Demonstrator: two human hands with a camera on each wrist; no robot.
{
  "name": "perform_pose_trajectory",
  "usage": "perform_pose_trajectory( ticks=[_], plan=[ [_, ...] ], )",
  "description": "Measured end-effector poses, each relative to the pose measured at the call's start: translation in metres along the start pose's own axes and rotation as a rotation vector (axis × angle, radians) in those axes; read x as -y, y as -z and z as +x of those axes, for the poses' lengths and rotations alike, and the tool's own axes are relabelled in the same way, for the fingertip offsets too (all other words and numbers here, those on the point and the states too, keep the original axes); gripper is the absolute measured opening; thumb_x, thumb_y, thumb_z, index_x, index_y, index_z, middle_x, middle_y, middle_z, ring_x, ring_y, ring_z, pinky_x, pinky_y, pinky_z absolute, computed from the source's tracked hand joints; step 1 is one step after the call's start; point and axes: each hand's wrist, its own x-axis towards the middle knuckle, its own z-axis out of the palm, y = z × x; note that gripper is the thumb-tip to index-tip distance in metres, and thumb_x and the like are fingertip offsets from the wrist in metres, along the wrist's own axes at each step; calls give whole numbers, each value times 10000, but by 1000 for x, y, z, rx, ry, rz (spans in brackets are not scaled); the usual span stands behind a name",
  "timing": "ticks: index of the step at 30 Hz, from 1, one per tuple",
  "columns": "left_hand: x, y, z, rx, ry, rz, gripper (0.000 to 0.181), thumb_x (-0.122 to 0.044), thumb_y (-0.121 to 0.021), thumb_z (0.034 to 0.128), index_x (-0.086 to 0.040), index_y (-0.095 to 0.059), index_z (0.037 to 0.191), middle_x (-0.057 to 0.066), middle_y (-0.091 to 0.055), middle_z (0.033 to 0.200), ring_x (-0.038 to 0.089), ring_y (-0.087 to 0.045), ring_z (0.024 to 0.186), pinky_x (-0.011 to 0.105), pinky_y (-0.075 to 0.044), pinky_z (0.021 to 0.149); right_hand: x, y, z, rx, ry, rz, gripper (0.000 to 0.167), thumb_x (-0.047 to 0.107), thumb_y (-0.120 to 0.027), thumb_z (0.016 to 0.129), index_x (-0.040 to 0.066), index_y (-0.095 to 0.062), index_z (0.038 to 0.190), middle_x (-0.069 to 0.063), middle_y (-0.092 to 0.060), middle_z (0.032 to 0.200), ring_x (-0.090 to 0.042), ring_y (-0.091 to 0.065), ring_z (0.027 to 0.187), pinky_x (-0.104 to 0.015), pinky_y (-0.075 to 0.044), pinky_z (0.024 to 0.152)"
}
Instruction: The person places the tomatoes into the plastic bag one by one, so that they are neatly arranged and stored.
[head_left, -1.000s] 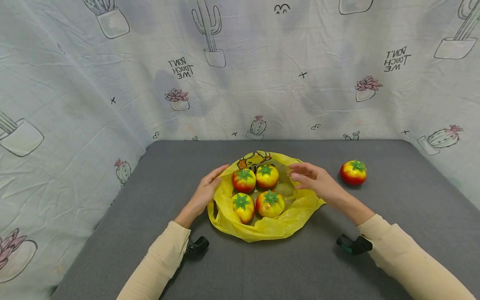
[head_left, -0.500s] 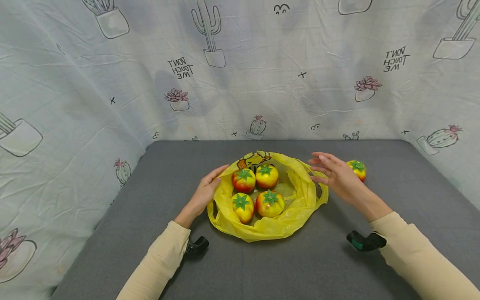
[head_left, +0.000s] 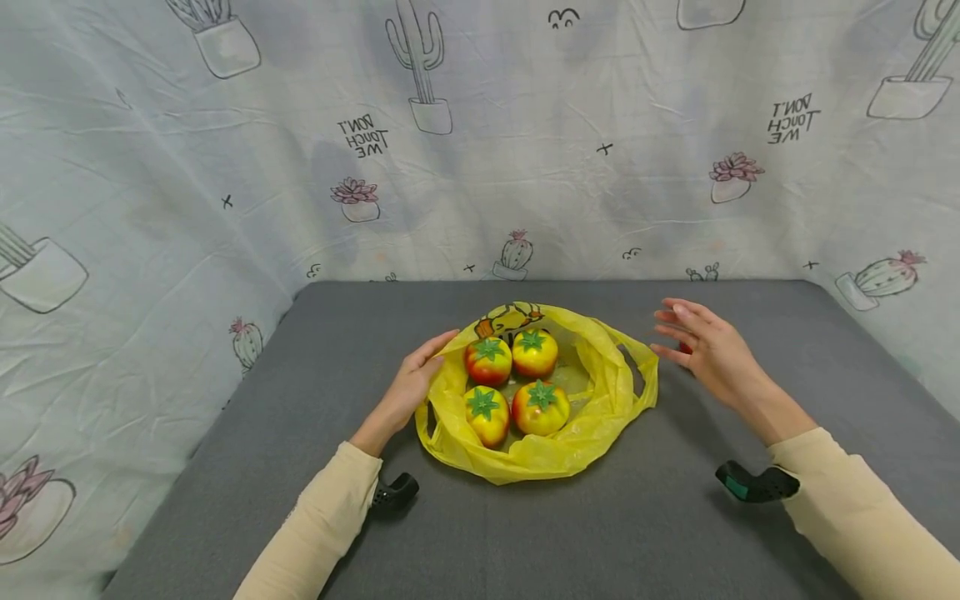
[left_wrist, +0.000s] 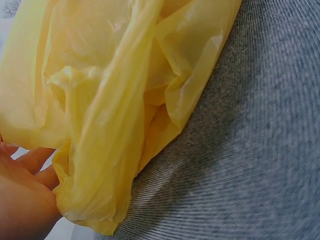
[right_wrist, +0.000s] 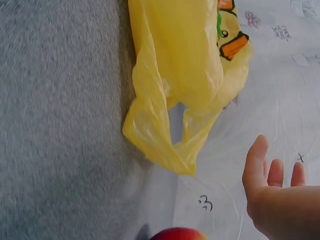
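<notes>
A yellow plastic bag [head_left: 592, 433] lies with its mouth spread wide on the grey table. Several red-and-yellow toy tomatoes [head_left: 542, 408] with green leafy tops sit inside it. My left hand [head_left: 407, 385] rests against the bag's left rim, its fingers extended along the outside; the left wrist view shows these fingers [left_wrist: 35, 161] partly behind the plastic. Right of the bag, my right hand [head_left: 716, 354] hovers with fingers loosely spread and nothing in them. One more toy tomato [head_left: 685, 347] is mostly hidden behind that hand; its red top [right_wrist: 178, 234] shows at the right wrist view's bottom edge.
A grey cloth-covered table [head_left: 555, 542] surrounds the bag. Behind it hangs a white curtain [head_left: 525, 192] printed with cacti. The bag's right handle loop [head_left: 637, 367] sticks out toward my right hand. Black wrist devices [head_left: 756, 483] hang under both sleeves.
My right hand has moved from the bag's right rim rightward to the lone toy tomato, now covering most of it. The bag's right handle has spread outward. My left hand has stayed put.
</notes>
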Motion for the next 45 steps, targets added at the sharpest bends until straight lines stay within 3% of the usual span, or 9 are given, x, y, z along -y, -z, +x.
perform_pose_trajectory(
  ticks=[6,12,17,23,27,30,35,40,45],
  plan=[
    [1,1,0,-5,9,1,430,-84,-307,1049,-87,-352,1477,98,-279,1521,258,-273,1371,449,-258,1092,6,11,-2,-67,39,61,308,231,-517,994,107,-453,1269,-39,-472,1200,-154,-485,1059,-291,-521,819],
    [2,1,0,-2,8,-13,428,-82,-305,1050,-84,-355,1475,100,-289,1515,262,-306,1355,443,-283,1081,12,27,-8,-156,61,109,208,213,-555,974,145,-564,1170,-4,-559,1123,-146,-504,1013,-289,-533,771],
    [2,0,1,-5,12,-14,429,-79,-309,1049,-81,-354,1475,103,-291,1514,265,-317,1350,442,-289,1078,13,46,-12,-300,21,131,227,224,-640,922,152,-573,1127,10,-565,1079,-157,-497,993,-289,-543,709],
    [1,-1,2,-8,15,-8,428,-79,-313,1047,-76,-357,1473,108,-295,1511,267,-318,1349,440,-291,1077,-15,103,-1,-512,-56,-69,520,392,-724,821,242,-482,1256,49,-423,1251,-133,-456,1009,-266,-548,673],
    [1,0,1,-10,18,-12,427,-77,-313,1047,-77,-358,1472,108,-301,1508,270,-329,1343,439,-299,1073,-32,131,4,-586,-148,-211,705,492,-719,785,303,-355,1358,31,-245,1457,-260,-337,1204,-290,-555,695],
    [2,0,1,-8,18,-6,430,-78,-312,1047,-82,-355,1475,105,-297,1511,268,-326,1344,442,-298,1073,-30,129,3,-603,-230,-282,760,545,-678,796,302,-291,1403,-12,-126,1528,-333,-238,1275,-311,-555,717],
    [2,0,1,-5,17,3,434,-79,-311,1047,-84,-348,1479,107,-288,1515,275,-322,1345,450,-293,1073,-12,102,-5,-545,-325,-367,915,586,-581,845,142,-154,1522,-187,12,1546,-431,-186,1309,-333,-552,737],
    [1,0,0,-3,14,-5,434,-77,-311,1046,-79,-347,1478,113,-294,1512,283,-334,1338,450,-298,1069,1,80,-12,-466,-346,-355,988,554,-540,885,28,-3,1526,-240,104,1536,-465,-47,1368,-336,-546,763],
    [1,-1,1,-6,13,-12,433,-72,-312,1045,-75,-350,1477,115,-300,1508,284,-340,1334,449,-297,1070,-1,76,-10,-449,-341,-360,997,541,-542,891,15,26,1520,-238,113,1538,-469,-24,1373,-329,-546,765]
  ],
)
